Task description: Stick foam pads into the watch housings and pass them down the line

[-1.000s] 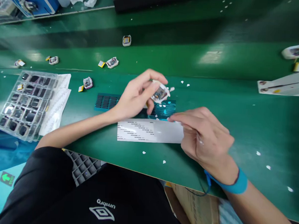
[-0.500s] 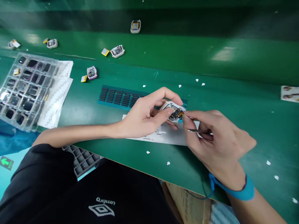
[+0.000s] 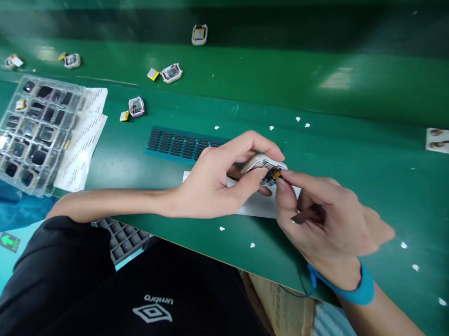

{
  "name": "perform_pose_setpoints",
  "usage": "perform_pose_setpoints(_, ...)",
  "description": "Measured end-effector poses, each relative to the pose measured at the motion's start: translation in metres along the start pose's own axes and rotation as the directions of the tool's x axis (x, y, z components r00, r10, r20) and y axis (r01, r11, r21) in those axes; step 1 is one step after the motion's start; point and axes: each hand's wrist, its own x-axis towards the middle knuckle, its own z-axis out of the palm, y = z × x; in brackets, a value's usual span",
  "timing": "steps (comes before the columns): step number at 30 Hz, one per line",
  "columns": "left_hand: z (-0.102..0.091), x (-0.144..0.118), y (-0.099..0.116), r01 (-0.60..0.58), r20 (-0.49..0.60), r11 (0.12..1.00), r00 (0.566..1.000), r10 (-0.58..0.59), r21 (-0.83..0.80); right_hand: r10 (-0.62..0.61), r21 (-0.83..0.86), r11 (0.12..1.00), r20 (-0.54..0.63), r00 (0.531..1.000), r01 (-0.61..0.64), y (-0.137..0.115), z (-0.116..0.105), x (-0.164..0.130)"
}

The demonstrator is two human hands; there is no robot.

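Note:
My left hand (image 3: 224, 180) is closed round an opened white smartwatch case (image 3: 252, 163), its circuit board facing up and tilted towards my right hand. The left thumb presses on the near edge of the case. Thumb and index finger of my right hand (image 3: 323, 208) pinch at an orange-yellow flex strip (image 3: 277, 175) at the right end of the case. A flat, slim metal tool (image 3: 300, 217) is tucked in the curled fingers of that same hand; its kind cannot be made out. Below the hands lies a white printed sheet (image 3: 258, 204).
A blue-green mat with rows of black strips (image 3: 173, 144) lies behind my left hand. Several opened watch cases (image 3: 172, 73) with batteries stand further back. At left are a clear compartment tray (image 3: 34, 133) and paper sheets (image 3: 82, 150). A blue wrist strap (image 3: 353, 290) trails a cord.
Both hands have shifted slightly right with the watch case, which is now tilted more. The metal tool has turned in my right hand, showing its flat side.

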Motion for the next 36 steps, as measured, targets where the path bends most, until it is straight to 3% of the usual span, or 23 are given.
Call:
perform_pose_setpoints(5,0.001,-0.001,0.004,-0.033,-0.014,0.998,0.999,0.034,0.057,-0.003,-0.102,0.995,0.021,1.0,0.006,-0.004,-0.002,0.002)
perform_pose_setpoints(8,-0.001,-0.001,0.003,-0.073,-0.02,0.97,0.997,0.08,0.232,-0.046,-0.151,0.987,0.024,0.999,0.049,-0.005,0.0,0.001)
perform_pose_setpoints(13,-0.009,0.004,-0.001,-0.125,0.027,0.882,0.992,0.127,0.453,-0.025,-0.12,0.992,0.168,0.985,0.045,-0.002,0.005,-0.002)
perform_pose_setpoints(18,-0.021,0.016,-0.003,-0.112,0.044,0.877,0.994,0.104,0.468,-0.095,-0.083,0.99,0.185,0.978,0.112,0.005,0.006,-0.006)
perform_pose_setpoints(23,-0.026,0.019,0.0,-0.112,0.075,0.886,0.993,0.088,0.45,-0.077,-0.068,0.994,0.192,0.978,0.091,0.006,0.005,-0.007)
perform_pose_setpoints(27,-0.028,0.02,-0.004,-0.197,0.161,0.804,0.979,0.127,0.561,-0.06,-0.101,0.992,0.184,0.981,0.079,0.009,0.004,-0.007)
perform_pose_setpoints(32,-0.03,0.019,-0.007,-0.23,0.281,0.692,0.959,0.041,0.684,-0.037,-0.108,0.992,0.241,0.97,0.065,0.012,0.006,-0.009)
perform_pose_setpoints(34,-0.029,0.018,-0.004,-0.202,0.288,0.714,0.958,0.001,0.671,-0.037,-0.086,0.994,0.241,0.97,0.06,0.01,0.006,-0.007)
perform_pose_setpoints(36,-0.027,0.017,0.001,-0.105,0.287,0.818,0.955,-0.076,0.566,-0.026,-0.06,0.997,0.21,0.977,0.039,0.006,0.003,-0.004)
